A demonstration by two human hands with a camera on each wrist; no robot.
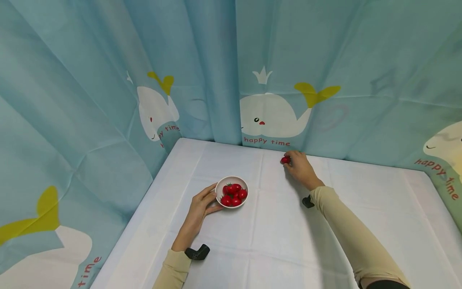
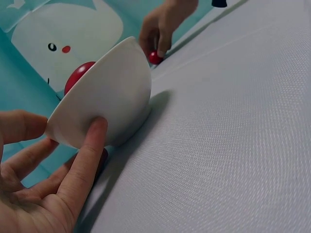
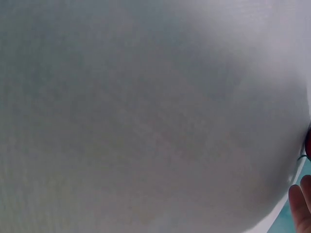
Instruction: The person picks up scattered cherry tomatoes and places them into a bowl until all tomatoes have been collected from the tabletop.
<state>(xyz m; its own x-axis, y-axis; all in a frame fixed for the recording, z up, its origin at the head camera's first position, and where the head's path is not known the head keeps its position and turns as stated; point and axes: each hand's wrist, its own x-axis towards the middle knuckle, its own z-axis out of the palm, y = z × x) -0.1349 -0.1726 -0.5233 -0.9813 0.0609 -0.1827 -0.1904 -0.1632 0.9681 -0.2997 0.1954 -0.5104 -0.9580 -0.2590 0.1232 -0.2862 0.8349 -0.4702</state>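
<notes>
My left hand (image 1: 197,206) holds a small white bowl (image 1: 232,177) by its left side, thumb and fingers spread against its wall. Several red cherry tomatoes (image 1: 235,196) with green stems lie in the bowl. In the left wrist view the fingertips press the outside of the bowl (image 2: 114,87), and one tomato (image 2: 77,75) shows above its rim. Near the table's back edge my right hand (image 1: 302,169) pinches a single red tomato (image 1: 285,160) close over the cloth. Only the edge of that tomato (image 3: 308,144) and some fingertips (image 3: 297,206) show in the right wrist view.
A white cloth (image 1: 274,241) covers the table. Blue curtains (image 1: 216,60) with whale prints stand right behind the table and along its left side. A black wrist camera (image 1: 197,252) sits on my left wrist, another (image 1: 308,201) on my right.
</notes>
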